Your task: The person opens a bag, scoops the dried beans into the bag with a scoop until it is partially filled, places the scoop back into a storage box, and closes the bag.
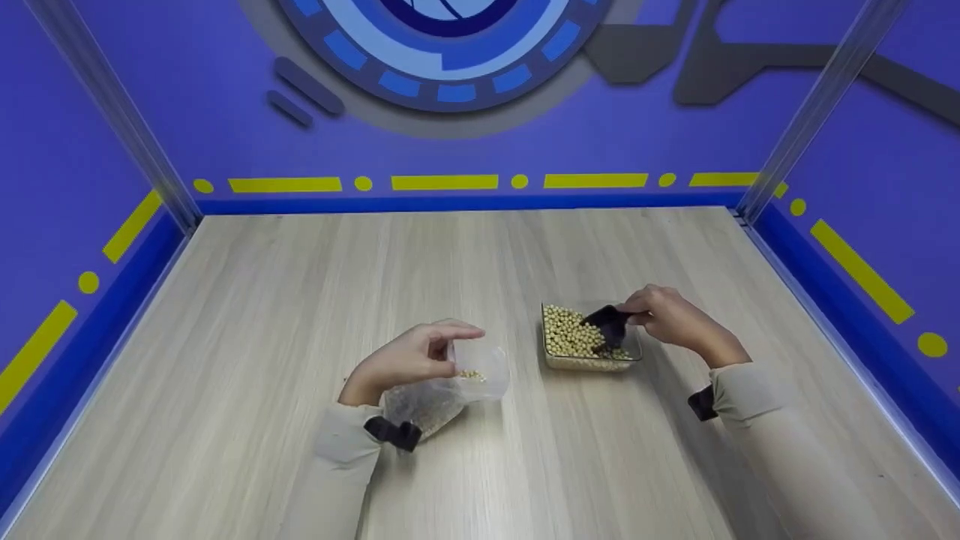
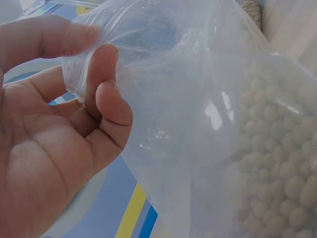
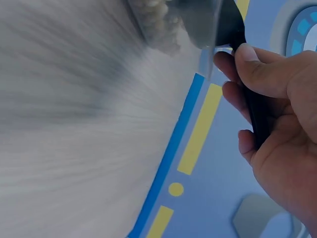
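Observation:
My left hand (image 1: 401,358) pinches the top edge of a clear plastic zip bag (image 1: 426,409), holding its mouth apart. Pale round beans, resembling soybeans (image 2: 277,163), fill the lower part of that bag in the left wrist view. My right hand (image 1: 671,315) grips the handle of a black scoop (image 1: 609,324), thumb along it and fingers wrapped round it. The scoop's bowl dips into a clear rectangular container (image 1: 592,364) to the right of the bag. More of the same beans (image 1: 568,334) fill the container, heaped towards its left side.
Both hands work over a light wood-grain table (image 1: 300,300). Blue-purple panels (image 1: 465,157) with yellow marks enclose it at the back and both sides, with metal posts (image 1: 825,97) at the corners. Black bands (image 1: 394,433) sit on both wrists.

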`<state>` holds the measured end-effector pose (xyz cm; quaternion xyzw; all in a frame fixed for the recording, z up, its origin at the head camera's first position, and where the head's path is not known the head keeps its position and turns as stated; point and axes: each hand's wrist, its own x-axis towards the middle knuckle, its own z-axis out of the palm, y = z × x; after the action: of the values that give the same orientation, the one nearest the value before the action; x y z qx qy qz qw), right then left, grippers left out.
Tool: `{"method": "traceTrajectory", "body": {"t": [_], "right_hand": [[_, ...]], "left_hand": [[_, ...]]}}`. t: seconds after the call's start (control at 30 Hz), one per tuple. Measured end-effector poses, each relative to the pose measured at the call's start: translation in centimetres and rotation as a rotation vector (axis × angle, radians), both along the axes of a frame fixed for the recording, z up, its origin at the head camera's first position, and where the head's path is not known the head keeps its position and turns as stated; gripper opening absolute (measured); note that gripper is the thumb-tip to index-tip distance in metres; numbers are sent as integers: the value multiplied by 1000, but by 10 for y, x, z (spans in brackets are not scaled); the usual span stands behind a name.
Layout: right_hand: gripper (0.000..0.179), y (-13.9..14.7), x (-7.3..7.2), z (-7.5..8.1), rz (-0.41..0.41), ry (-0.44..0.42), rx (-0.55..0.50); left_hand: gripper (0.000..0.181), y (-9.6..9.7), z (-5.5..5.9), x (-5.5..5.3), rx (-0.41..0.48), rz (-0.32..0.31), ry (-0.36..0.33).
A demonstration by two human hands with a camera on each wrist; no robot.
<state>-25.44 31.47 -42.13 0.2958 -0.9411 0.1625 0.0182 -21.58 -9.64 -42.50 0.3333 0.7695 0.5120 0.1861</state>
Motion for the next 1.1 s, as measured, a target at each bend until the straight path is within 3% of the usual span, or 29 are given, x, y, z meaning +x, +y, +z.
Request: {"method": "traceTrajectory", "body": {"t": [0.2, 0.37, 0.53, 0.8, 1.1], "right_hand": [[28, 2, 2, -8, 7, 8, -57], [30, 3, 4, -13, -52, -51, -124], [31, 2, 7, -16, -90, -52, -143], [31, 0, 7, -17, -61, 12, -147], [31, -4, 7, -19, -68, -1, -171]], "left_hand": [[57, 0, 0, -1, 1, -2, -4], [57, 0, 0, -1, -4, -1, 4], [56, 1, -1, 0, -11, 5, 6], [55, 0, -1, -1, 12, -7, -5], [55, 0, -1, -1, 0, 1, 4]]}}
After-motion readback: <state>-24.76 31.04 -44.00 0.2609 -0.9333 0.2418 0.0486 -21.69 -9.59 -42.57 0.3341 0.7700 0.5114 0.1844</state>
